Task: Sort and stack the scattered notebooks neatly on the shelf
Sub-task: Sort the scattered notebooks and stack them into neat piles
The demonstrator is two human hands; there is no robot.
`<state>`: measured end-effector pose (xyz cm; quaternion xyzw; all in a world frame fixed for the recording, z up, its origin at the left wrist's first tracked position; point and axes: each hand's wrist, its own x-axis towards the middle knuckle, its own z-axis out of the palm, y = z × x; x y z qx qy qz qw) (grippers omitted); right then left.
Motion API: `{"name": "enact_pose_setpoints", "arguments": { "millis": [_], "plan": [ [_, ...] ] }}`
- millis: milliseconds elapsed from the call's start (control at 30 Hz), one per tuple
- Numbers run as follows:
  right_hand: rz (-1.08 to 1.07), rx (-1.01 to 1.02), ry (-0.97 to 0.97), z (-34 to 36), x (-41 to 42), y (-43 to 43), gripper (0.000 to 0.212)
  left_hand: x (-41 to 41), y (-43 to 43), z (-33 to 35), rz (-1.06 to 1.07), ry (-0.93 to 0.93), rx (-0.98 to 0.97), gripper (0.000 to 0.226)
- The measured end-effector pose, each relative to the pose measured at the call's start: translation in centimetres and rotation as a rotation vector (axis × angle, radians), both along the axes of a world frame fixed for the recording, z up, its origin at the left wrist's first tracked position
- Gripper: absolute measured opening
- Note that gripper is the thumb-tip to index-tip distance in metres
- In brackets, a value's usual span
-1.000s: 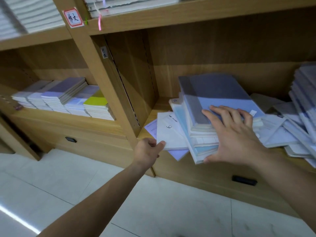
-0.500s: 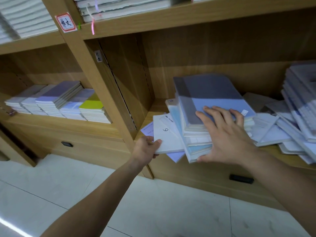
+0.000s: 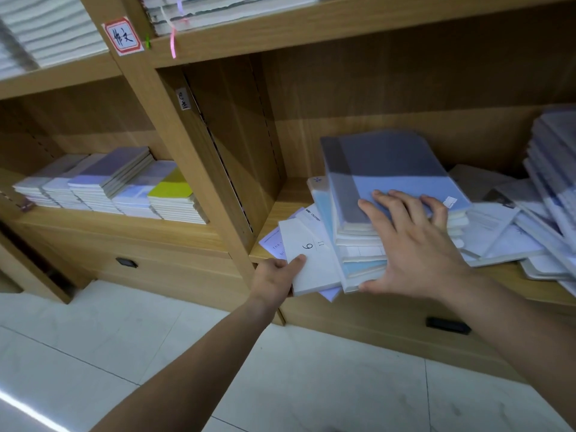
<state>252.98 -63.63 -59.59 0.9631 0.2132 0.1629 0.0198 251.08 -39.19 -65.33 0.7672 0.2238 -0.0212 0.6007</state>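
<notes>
Pinching white notebook point(image 3: 314, 266) near corner, L hand point(image 3: 274, 280); R hand point(image 3: 414, 244) prob pressing stack point(image 3: 389, 163).

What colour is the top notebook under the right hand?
The top notebook is light blue with a grey strip along its left edge; head view.

white notebook point(image 3: 311, 266): "6", "11" | red-bordered label point(image 3: 123, 36) on shelf post point(image 3: 162, 129): "作文" | small tag point(image 3: 183, 99): illegible
</notes>
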Motion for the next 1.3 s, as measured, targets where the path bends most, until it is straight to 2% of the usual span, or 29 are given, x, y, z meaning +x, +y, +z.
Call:
{"name": "enact_pose_setpoints", "arguments": {
  "millis": [133, 300, 600, 800, 933, 1100, 1200, 1300],
  "plan": [
    [-0.006, -0.002, -0.012, -0.2, 0.2, 0.4, 0.131, 0.4, -0.2, 0.3, -0.035, -0.016, 0.027, 0.042],
    [-0.011, 0.003, -0.017, -0.2, 0.5, 0.3, 0.131, -0.2, 0.0, 1.2, -0.084, -0.046, 0.073, 0.035],
    [-0.026, 0.011, 0.026, 0.5, 0.5, 0.1, 0.131, -3.0, -0.1, 3.8, -0.095, 0.021, 0.085, 0.032],
    [-0.006, 0.018, 0.043, 0.7, 0.0, 0.1, 0.128, -4.1, -1.0, 3.8, -0.05, 0.072, -0.017, 0.023],
    [0.002, 0.025, 0.027, 0.3, -0.1, 0.4, 0.128, -3.6, -1.6, 2.6, 0.005, 0.029, -0.082, 0.012],
    [0.006, 0.022, 0.004, 0.0, 0.1, 0.5, 0.126, -2.4, -1.5, 1.2, 0.108, 0.062, -0.056, 0.031],
    [-0.001, 0.016, -0.001, -0.2, 0.2, 0.6, 0.126, -2.2, -1.1, 1.0, 0.046, 0.052, -0.114, 0.025],
    [-0.003, 0.018, -0.013, -0.3, 0.3, 0.7, 0.126, -2.2, -0.6, 1.5, -0.04, -0.028, -0.034, 0.017]
  ]
}}
